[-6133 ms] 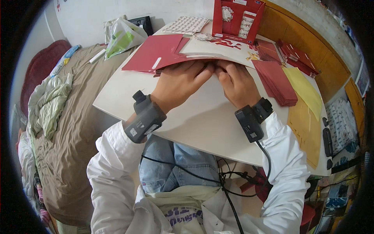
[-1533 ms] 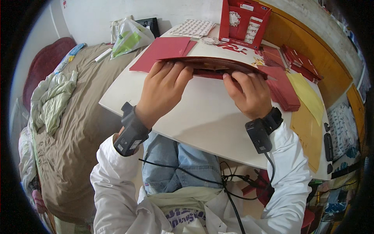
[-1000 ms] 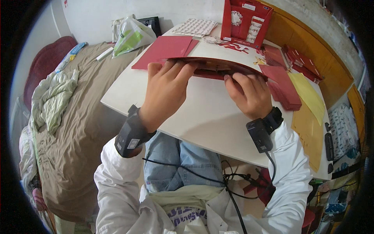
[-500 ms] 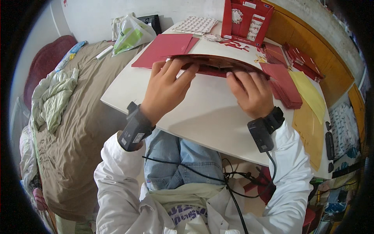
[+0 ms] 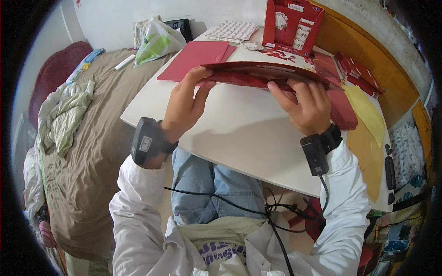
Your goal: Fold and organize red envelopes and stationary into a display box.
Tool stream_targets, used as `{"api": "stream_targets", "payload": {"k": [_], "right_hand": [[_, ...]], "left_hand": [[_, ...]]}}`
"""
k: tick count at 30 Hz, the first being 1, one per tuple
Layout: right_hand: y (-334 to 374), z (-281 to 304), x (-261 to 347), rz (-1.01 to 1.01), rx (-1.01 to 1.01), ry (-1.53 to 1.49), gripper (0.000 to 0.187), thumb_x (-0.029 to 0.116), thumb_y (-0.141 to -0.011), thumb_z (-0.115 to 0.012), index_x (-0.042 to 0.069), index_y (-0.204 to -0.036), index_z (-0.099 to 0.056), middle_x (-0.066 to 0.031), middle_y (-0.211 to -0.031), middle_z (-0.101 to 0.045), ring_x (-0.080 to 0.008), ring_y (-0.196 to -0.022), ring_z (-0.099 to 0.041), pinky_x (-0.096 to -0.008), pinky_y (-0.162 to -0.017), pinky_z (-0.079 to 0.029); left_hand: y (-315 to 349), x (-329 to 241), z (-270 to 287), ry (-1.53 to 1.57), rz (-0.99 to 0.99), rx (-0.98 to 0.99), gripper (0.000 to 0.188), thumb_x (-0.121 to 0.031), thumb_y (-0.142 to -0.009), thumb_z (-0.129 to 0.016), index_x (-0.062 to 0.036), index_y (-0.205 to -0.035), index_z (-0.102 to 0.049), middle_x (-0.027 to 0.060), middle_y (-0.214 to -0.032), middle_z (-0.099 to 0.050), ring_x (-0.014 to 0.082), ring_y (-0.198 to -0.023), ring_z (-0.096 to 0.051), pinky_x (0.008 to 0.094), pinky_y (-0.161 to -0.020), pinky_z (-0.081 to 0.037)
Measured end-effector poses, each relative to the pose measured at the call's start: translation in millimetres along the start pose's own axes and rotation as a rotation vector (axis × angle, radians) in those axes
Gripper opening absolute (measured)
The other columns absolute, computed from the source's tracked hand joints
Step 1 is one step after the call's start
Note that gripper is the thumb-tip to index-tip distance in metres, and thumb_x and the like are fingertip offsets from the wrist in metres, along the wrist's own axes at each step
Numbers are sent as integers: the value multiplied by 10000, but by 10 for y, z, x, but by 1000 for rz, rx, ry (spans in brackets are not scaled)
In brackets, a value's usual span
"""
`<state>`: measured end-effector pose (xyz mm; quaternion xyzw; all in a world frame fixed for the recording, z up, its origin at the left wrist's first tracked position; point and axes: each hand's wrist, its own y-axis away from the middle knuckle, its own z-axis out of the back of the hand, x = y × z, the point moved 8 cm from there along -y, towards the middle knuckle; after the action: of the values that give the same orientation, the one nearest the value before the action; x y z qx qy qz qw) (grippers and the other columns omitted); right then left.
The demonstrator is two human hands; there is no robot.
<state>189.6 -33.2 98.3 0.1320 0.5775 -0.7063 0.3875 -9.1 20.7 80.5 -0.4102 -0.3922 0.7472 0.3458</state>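
Observation:
My left hand point(image 5: 186, 103) pinches the left end of a flat red cardboard box point(image 5: 262, 72), thumb below and fingers on top. At its right end my right hand point(image 5: 304, 103) grips the same box, with the thumb against the near edge. The box is raised over the white table point(image 5: 248, 119) and seen almost edge-on. Its near edge bows apart into a narrow dark gap; what lies inside cannot be made out. Beyond it stands a similar red box point(image 5: 287, 30) with cut-outs showing white patterned pieces.
Red card sheets point(image 5: 193, 60) lie at the table's left, white patterned sheets point(image 5: 231, 31) behind. Stacked red packets point(image 5: 343, 110), a yellow sheet point(image 5: 366, 110) and more red packs point(image 5: 357, 71) fill the right side. A bed point(image 5: 92, 161) stands left; a black cable point(image 5: 216, 195) crosses my lap.
The box has tipped so more of its upper face shows. My left hand has shifted left to the box's end, and my right hand has moved slightly right.

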Motion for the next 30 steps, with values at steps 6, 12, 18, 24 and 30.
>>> {"api": "stream_targets", "payload": {"k": [6,12,18,24,30], "right_hand": [[-8,-39,24,-22,9,52,459,109,-786,-574,224,-1226,-514,-49,-938,-560,-198,-761,-564,-332,-647,-462],[-129,-105,108,-30,37,-77,439,149,-799,-557,228,-1227,-500,-79,-1066,-560,-239,-867,-588,-371,-773,-473],[-170,-140,174,-22,55,-122,455,192,-771,-594,250,-1212,-499,-66,-1037,-559,-265,-958,-575,-442,-848,-444],[-161,-68,209,5,10,-130,373,124,-749,-593,197,-1115,-580,-62,-991,-585,-263,-885,-600,-416,-791,-476],[-119,-93,247,23,32,-116,400,196,-779,-574,194,-1173,-508,-50,-1077,-555,-247,-956,-573,-430,-831,-450]], "left_hand": [[-41,-88,72,33,14,-13,160,9,-810,-633,26,-958,-574,142,-955,-642,232,-872,-640,302,-760,-497],[-47,-216,-5,150,-82,16,180,12,-762,-676,13,-912,-578,136,-989,-646,234,-872,-635,316,-759,-503],[17,-204,-92,365,-15,-6,248,-9,-752,-696,3,-956,-555,131,-1009,-629,232,-917,-622,322,-801,-483],[26,-225,-131,361,15,155,262,-51,-820,-625,14,-1057,-532,157,-1081,-575,266,-1027,-569,341,-880,-436],[13,-309,-211,371,-54,243,265,-56,-878,-525,24,-1130,-522,169,-1156,-541,268,-1090,-532,347,-913,-419]]}}
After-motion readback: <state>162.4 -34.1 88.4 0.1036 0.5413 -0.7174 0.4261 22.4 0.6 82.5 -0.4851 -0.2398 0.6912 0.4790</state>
